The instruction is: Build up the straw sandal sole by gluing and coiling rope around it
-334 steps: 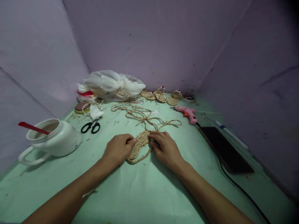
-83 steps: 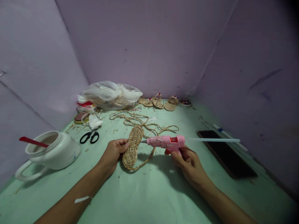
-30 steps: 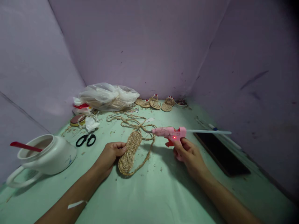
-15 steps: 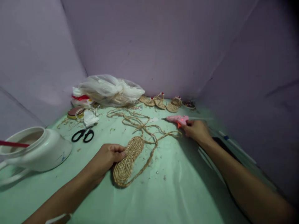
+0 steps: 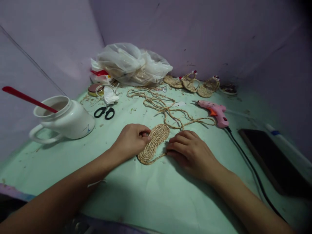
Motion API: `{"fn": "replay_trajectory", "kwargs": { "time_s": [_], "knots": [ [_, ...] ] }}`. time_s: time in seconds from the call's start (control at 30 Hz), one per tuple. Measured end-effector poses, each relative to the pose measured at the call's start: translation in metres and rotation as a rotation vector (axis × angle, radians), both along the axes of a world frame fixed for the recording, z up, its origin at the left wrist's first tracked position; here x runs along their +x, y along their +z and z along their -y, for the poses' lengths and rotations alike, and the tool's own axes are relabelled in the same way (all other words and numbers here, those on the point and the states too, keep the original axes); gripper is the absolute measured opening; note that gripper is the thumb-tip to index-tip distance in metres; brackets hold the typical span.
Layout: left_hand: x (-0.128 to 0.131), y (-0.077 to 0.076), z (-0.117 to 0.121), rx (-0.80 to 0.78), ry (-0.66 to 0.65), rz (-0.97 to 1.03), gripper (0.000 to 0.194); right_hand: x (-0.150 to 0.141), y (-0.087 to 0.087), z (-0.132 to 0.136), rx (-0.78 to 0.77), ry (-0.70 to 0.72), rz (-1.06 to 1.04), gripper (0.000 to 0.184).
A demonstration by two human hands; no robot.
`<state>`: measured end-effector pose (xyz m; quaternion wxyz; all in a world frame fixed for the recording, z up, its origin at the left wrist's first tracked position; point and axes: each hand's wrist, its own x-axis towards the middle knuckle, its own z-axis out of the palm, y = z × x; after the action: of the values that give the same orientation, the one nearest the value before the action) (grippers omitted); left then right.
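A coiled, sole-shaped piece of braided straw (image 5: 156,143) lies flat on the pale green table. My left hand (image 5: 134,139) pinches its left edge between thumb and fingers. From its lower end a loose braided cord (image 5: 158,158) runs to my right hand (image 5: 188,151), whose closed fingers hold it just right of the sole. The rest of the cord (image 5: 168,109) lies in loops behind. On its side to the right rests a pink glue gun (image 5: 214,112) with an orange trigger, out of both hands.
At left stand a white mug-like pot (image 5: 70,120) with a red stick (image 5: 26,99) and black-handled scissors (image 5: 104,112). A plastic bag (image 5: 134,63) and small straw sandals (image 5: 207,87) line the wall. A dark phone-like slab (image 5: 273,159) and black cable (image 5: 248,165) lie right.
My right hand has let go of the glue gun, leaving it on the table, and has moved to the cord beside the sole. My left hand still holds the sole. The view has shifted.
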<state>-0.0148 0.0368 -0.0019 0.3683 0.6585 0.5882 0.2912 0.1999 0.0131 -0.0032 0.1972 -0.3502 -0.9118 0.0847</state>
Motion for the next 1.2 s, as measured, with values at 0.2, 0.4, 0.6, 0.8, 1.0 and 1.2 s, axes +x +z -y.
{"fn": "replay_trajectory", "kwargs": {
  "time_s": [0.2, 0.4, 0.6, 0.8, 1.0, 1.2],
  "knots": [
    [-0.001, -0.005, -0.001, 0.103, -0.12, -0.086, 0.019, 0.0, 0.0, 0.004, 0.05, 0.017, 0.052, 0.019],
    [-0.003, 0.009, 0.004, 0.157, -0.2, -0.223, 0.023, -0.001, 0.0, 0.011, 0.025, -0.025, 0.063, 0.02],
    [-0.009, 0.027, 0.008, 0.042, -0.292, -0.229, 0.012, -0.007, 0.004, 0.016, 0.094, -0.084, 0.036, 0.024],
    [-0.015, 0.027, 0.01, -0.073, -0.322, -0.162, 0.015, -0.014, 0.002, 0.02, 0.069, -0.128, 0.008, 0.024],
    [-0.016, 0.033, 0.012, -0.036, -0.505, -0.282, 0.011, -0.021, -0.001, 0.024, 0.106, -0.151, -0.092, 0.019],
    [-0.013, 0.03, 0.011, 0.008, -0.532, -0.314, 0.012, -0.025, -0.007, 0.027, 0.124, -0.112, -0.095, 0.022]
  ]
}}
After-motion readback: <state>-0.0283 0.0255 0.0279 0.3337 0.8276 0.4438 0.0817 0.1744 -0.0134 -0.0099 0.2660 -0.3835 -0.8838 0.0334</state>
